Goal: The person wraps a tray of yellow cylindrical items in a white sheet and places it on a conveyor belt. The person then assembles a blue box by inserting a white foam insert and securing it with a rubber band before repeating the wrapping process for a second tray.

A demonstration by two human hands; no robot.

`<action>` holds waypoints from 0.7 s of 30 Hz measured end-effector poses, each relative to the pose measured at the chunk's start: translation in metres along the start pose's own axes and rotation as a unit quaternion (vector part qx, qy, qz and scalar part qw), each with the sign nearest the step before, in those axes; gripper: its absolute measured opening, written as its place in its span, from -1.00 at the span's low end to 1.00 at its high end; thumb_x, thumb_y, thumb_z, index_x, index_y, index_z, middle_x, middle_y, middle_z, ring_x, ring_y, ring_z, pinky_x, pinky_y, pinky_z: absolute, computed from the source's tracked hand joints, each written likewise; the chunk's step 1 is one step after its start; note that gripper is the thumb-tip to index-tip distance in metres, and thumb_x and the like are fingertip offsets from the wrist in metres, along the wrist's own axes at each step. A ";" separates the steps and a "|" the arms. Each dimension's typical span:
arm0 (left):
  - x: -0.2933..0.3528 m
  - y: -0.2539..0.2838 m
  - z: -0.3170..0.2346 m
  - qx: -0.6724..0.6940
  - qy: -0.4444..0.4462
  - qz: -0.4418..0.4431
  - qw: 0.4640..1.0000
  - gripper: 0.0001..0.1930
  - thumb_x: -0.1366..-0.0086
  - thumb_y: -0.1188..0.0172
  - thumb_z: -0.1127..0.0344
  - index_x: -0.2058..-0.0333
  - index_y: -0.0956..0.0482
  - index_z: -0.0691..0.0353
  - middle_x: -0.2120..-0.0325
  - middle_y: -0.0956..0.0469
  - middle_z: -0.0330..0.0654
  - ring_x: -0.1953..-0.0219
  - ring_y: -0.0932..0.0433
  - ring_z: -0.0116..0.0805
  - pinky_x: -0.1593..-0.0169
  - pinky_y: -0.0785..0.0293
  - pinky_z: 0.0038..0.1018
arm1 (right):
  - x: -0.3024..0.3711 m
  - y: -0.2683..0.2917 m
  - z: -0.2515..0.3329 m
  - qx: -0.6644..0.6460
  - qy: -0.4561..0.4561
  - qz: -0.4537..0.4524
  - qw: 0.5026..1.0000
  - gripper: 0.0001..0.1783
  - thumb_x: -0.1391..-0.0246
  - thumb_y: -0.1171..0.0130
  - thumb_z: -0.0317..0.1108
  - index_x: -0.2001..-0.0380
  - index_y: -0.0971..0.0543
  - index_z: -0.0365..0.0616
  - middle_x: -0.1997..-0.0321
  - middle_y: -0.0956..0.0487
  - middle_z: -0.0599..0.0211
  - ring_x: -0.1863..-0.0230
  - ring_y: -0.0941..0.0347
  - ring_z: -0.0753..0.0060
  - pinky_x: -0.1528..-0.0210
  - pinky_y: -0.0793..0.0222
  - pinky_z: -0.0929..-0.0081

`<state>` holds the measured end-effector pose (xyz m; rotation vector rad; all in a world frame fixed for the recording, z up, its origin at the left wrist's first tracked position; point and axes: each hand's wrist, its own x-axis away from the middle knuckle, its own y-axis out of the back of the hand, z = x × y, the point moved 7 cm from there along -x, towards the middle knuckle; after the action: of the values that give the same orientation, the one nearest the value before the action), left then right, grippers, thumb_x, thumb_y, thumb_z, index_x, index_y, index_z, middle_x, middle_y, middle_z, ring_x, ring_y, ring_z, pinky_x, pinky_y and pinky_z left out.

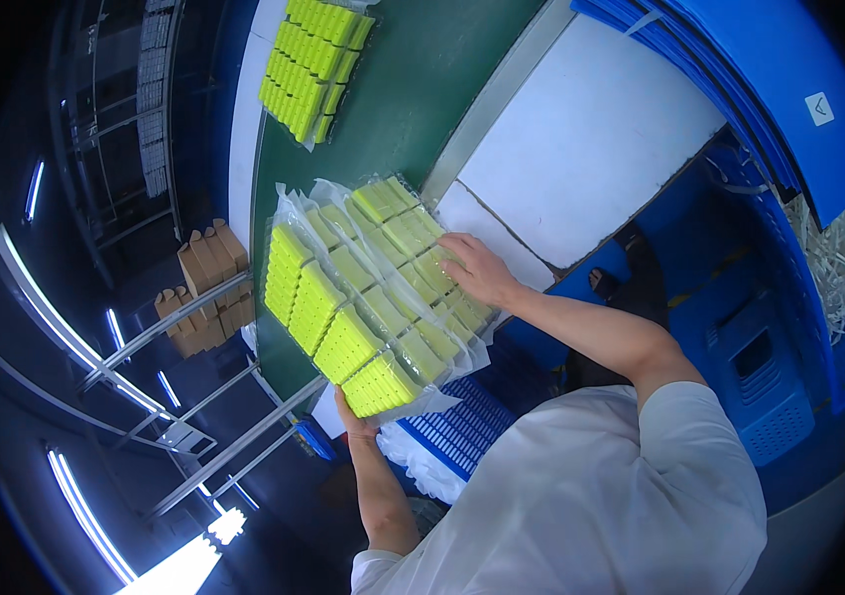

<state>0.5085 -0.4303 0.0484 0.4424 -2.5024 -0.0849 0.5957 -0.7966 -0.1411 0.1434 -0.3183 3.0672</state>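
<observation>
A wide bundle of yellow-green blocks in clear plastic bags lies tilted across the near end of the green belt, between my hands. The blocks sit in tight rows, and loose plastic stands up along the bag edges. My left hand is closed on the lower left corner of the bundle, with most of its fingers hidden beneath. On the other side my right hand grips the bundle near its right edge, bent fingers pressing on the bagged blocks.
Another bundle of yellow-green blocks lies farther along the green belt. White panels border the belt on the right. Below the held bundle is a blue slatted crate. Brown cartons and metal rails stand left; blue sheets stand right.
</observation>
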 end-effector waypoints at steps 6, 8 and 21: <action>-0.002 -0.008 0.004 0.037 -0.010 0.021 0.999 -0.42 -0.45 0.07 -0.09 -0.26 -0.33 0.19 -0.17 -0.47 -0.09 -0.15 -0.50 -0.11 -0.21 -0.45 -0.21 | -0.012 -0.020 0.002 0.066 -0.027 0.070 0.995 -0.36 -0.28 0.00 0.15 -0.23 -0.41 -0.08 -0.29 -0.36 0.18 -0.29 -0.25 0.02 -0.29 -0.23 0.09; 0.002 -0.023 0.002 0.051 -0.020 0.045 0.997 -0.42 -0.46 0.08 -0.08 -0.27 -0.33 0.19 -0.18 -0.47 -0.09 -0.15 -0.50 -0.11 -0.21 -0.45 -0.21 | -0.010 -0.021 0.006 0.074 -0.034 0.071 0.994 -0.26 -0.22 -0.05 0.24 -0.24 -0.39 -0.09 -0.31 -0.34 0.16 -0.30 -0.23 0.01 -0.29 -0.21 0.07; -0.002 -0.011 0.005 0.057 -0.032 0.024 0.998 -0.40 -0.44 0.05 -0.07 -0.27 -0.32 0.24 -0.17 -0.47 -0.05 -0.14 -0.51 -0.13 -0.20 -0.46 -0.23 | -0.011 -0.032 0.006 0.086 -0.027 0.037 0.995 -0.12 -0.08 -0.21 0.29 -0.26 -0.36 -0.14 -0.28 -0.35 0.05 -0.27 -0.23 -0.06 -0.31 -0.20 0.10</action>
<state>0.5104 -0.4397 0.0412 0.4325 -2.5890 0.0645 0.6090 -0.7670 -0.1299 0.2287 -0.0624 3.1646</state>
